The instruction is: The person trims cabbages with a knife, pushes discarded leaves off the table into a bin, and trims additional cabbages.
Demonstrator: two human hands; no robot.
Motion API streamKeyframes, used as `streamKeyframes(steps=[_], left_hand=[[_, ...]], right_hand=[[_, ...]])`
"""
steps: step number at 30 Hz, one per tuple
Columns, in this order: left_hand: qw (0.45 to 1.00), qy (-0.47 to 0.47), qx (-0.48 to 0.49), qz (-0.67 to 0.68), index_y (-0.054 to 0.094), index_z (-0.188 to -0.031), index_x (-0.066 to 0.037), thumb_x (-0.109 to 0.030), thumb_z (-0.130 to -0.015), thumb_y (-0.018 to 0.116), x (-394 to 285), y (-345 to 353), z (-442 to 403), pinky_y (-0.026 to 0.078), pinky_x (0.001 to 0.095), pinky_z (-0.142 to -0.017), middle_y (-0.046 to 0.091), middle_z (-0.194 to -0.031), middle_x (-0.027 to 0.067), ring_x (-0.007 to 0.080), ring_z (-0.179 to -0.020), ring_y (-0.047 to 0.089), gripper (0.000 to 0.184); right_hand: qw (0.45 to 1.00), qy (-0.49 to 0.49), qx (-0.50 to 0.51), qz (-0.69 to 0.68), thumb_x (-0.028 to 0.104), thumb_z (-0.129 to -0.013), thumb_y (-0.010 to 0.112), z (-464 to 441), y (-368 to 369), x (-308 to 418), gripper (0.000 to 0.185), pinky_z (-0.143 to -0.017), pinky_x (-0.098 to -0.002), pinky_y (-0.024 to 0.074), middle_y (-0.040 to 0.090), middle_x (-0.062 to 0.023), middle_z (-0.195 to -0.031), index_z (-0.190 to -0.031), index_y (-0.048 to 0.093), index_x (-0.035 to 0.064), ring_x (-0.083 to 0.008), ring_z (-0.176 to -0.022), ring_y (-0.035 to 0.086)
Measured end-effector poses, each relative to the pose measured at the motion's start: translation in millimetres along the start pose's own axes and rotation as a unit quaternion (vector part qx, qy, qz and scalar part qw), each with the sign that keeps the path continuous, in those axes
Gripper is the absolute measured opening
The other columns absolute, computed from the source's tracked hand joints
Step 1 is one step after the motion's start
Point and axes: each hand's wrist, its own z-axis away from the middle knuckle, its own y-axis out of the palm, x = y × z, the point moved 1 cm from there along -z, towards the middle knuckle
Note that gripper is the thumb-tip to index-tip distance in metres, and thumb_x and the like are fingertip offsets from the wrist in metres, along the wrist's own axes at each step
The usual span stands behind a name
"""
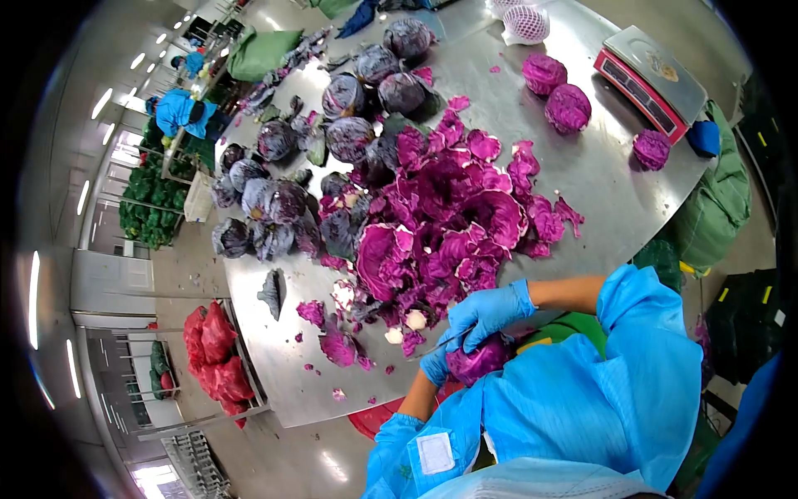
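Observation:
A trimmed purple cabbage is held close to my body at the table's near edge. My left hand, in a blue glove, presses its fingers round the cabbage's left side and is partly hidden. Above the cabbage is my right hand, also gloved in blue, closed on a knife whose thin blade points left over my left hand. Just beyond the hands lies a big pile of loose purple leaves, with pale cut stem pieces at its near side.
Untrimmed dark cabbages fill the far left of the metal table. Trimmed cabbages sit at the right, near a scale and white foam nets. Red sacks stand left, and a co-worker is in the background.

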Motion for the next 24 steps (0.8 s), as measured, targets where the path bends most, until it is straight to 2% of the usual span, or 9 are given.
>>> streamKeyframes(steps=[4, 7, 12, 14, 16, 18, 20, 21, 24], left_hand=[[0.992, -0.054, 0.003, 0.117, 0.044, -0.143, -0.001, -0.025, -0.092, 0.056, 8.6, -1.5, -0.1, 0.040, 0.0371, -0.110, 0.049, -0.142, 0.0149, 0.0255, -0.126, 0.052, 0.058], [0.955, -0.102, 0.010, 0.278, 0.044, -0.142, -0.001, -0.027, -0.089, 0.059, 12.4, -2.4, 5.4, 0.040, 0.0374, -0.110, 0.050, -0.141, 0.0150, 0.0254, -0.127, 0.052, 0.061], [0.858, -0.159, 0.014, 0.488, 0.045, -0.142, 0.000, -0.030, -0.085, 0.064, 4.4, -5.7, 20.4, 0.038, 0.0378, -0.111, 0.052, -0.139, 0.0153, 0.0253, -0.127, 0.051, 0.068], [0.887, -0.164, -0.082, 0.423, 0.045, -0.142, 0.000, -0.032, -0.083, 0.066, -19.6, -2.8, 29.0, 0.038, 0.0380, -0.111, 0.053, -0.138, 0.0154, 0.0253, -0.127, 0.051, 0.070], [0.938, -0.121, -0.175, 0.273, 0.047, -0.140, 0.001, -0.035, -0.078, 0.065, -58.1, 3.3, 28.4, 0.041, 0.0385, -0.109, 0.057, -0.134, 0.0152, 0.0251, -0.121, 0.056, 0.073], [0.969, -0.016, -0.207, 0.132, 0.048, -0.139, 0.000, -0.033, -0.079, 0.066, -81.9, -4.9, 20.6, 0.043, 0.0385, -0.106, 0.058, -0.132, 0.0141, 0.0250, -0.117, 0.059, 0.071], [0.974, 0.000, -0.220, 0.056, 0.048, -0.140, -0.002, -0.028, -0.077, 0.076, -99.4, -15.8, 15.1, 0.048, 0.0361, -0.100, 0.059, -0.129, 0.0115, 0.0232, -0.112, 0.061, 0.074], [0.972, 0.003, -0.237, -0.001, 0.048, -0.141, -0.003, -0.027, -0.075, 0.079, -116.7, -11.1, 10.9, 0.049, 0.0356, -0.098, 0.060, -0.128, 0.0110, 0.0229, -0.110, 0.062, 0.076], [0.926, 0.022, -0.271, -0.261, 0.044, -0.143, -0.003, -0.026, -0.071, 0.086, -128.5, -12.1, -5.5, 0.052, 0.0342, -0.095, 0.059, -0.128, 0.0138, 0.0234, -0.109, 0.062, 0.086]], right_hand=[[0.987, 0.048, -0.026, 0.153, 0.031, -0.092, 0.062, 7.7, 4.4, 15.6, 0.021, -0.072, -0.0432, 0.0515, 0.063, -0.0118, -0.097, -0.103, 0.066, 0.0139, -0.0334, -0.086, 0.063], [0.978, -0.034, -0.106, 0.178, 0.032, -0.093, 0.058, 14.2, 18.2, 7.9, 0.021, -0.066, -0.0445, 0.0519, 0.063, -0.0125, -0.094, -0.106, 0.064, 0.0167, -0.0352, -0.080, 0.063], [0.964, -0.022, -0.170, 0.205, 0.026, -0.094, 0.059, 24.7, 18.3, 28.8, 0.026, -0.071, -0.0405, 0.0525, 0.061, -0.0107, -0.092, -0.116, 0.064, 0.0135, -0.0275, -0.084, 0.062], [0.944, -0.043, -0.277, 0.172, 0.029, -0.093, 0.062, 35.0, 7.7, 9.7, 0.030, -0.073, -0.0387, 0.0522, 0.061, -0.0110, -0.091, -0.117, 0.063, 0.0111, -0.0268, -0.084, 0.063], [0.851, 0.030, -0.411, 0.325, 0.036, -0.093, 0.062, 45.4, -28.2, 14.3, 0.033, -0.073, -0.0388, 0.0518, 0.059, -0.0124, -0.092, -0.115, 0.063, 0.0116, -0.0289, -0.083, 0.062], [0.809, 0.225, -0.375, 0.393, 0.049, -0.091, 0.059, 60.3, -67.5, 21.8, 0.057, -0.074, -0.0428, 0.0480, 0.058, -0.0153, -0.099, -0.129, 0.055, 0.0069, -0.0318, -0.085, 0.058], [0.792, 0.243, -0.335, 0.449, 0.055, -0.086, 0.063, 67.0, -106.9, 42.0, 0.070, -0.085, -0.0440, 0.0464, 0.059, -0.0185, -0.105, -0.132, 0.053, 0.0032, -0.0357, -0.094, 0.057], [0.783, 0.175, -0.412, 0.431, 0.059, -0.085, 0.061, 69.9, -127.3, 31.8, 0.071, -0.083, -0.0474, 0.0471, 0.060, -0.0219, -0.103, -0.125, 0.056, 0.0000, -0.0382, -0.096, 0.059], [0.758, 0.173, -0.523, 0.350, 0.041, -0.086, 0.066, 47.7, -207.8, 27.2, 0.057, -0.088, -0.0456, 0.0476, 0.062, -0.0212, -0.109, -0.129, 0.056, 0.0056, -0.0389, -0.102, 0.059]])
